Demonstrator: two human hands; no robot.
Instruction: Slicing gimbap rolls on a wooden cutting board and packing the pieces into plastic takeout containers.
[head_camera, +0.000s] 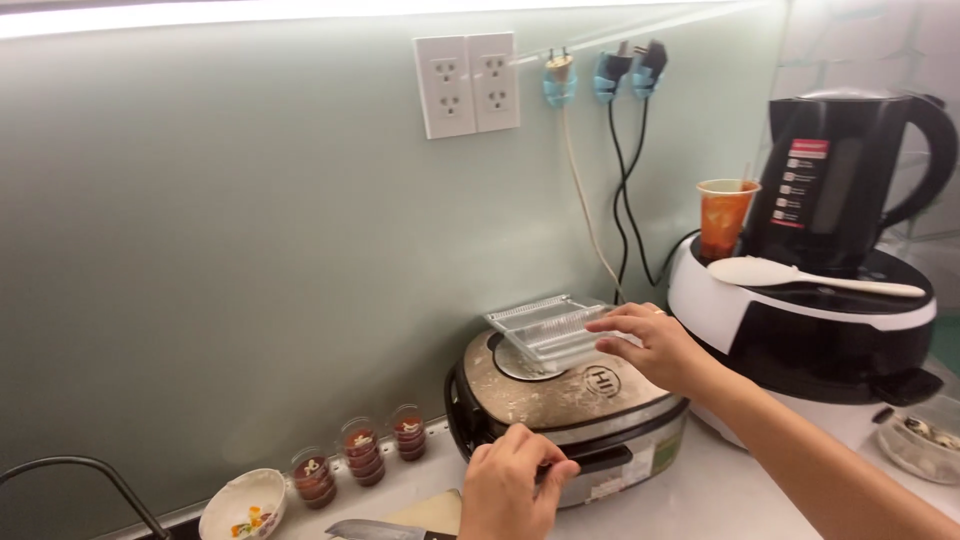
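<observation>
A clear plastic clamshell box (548, 328) is seen lying on the lid of a round bronze-coloured cooker (570, 400) that stands on the white bench (700, 490), against the pale green wall. The right hand (655, 348) is laid against the box from its 3 o'clock side, the fingers curled about its near edge in a light pinch, so the box is judged to be in the middle of being gripped or steadied on the lid. The left hand (515, 480) is set at the cooker's 6 o'clock, fingers drawn together and curled over the front latch or handle; whether the latch is actually pressed cannot be told.

The step in hand is judged to be work on the box and the cooker's lid at once. If the lid is to be raised, the box would first have to be lifted clear, since it rests loosely on a curved top and could slide off.

At 3 o'clock of the cooker a larger black-and-white cooker (800, 330) is placed, with a white rice paddle (800, 276), an orange drink cup (725, 215) and a black kettle (850, 180) on it. At 9 o'clock of the bronze cooker, small stacked sauce cups (362, 452) and a white bowl (243, 503) are lined along the wall. A knife (375, 530) lies at the bottom edge.
</observation>
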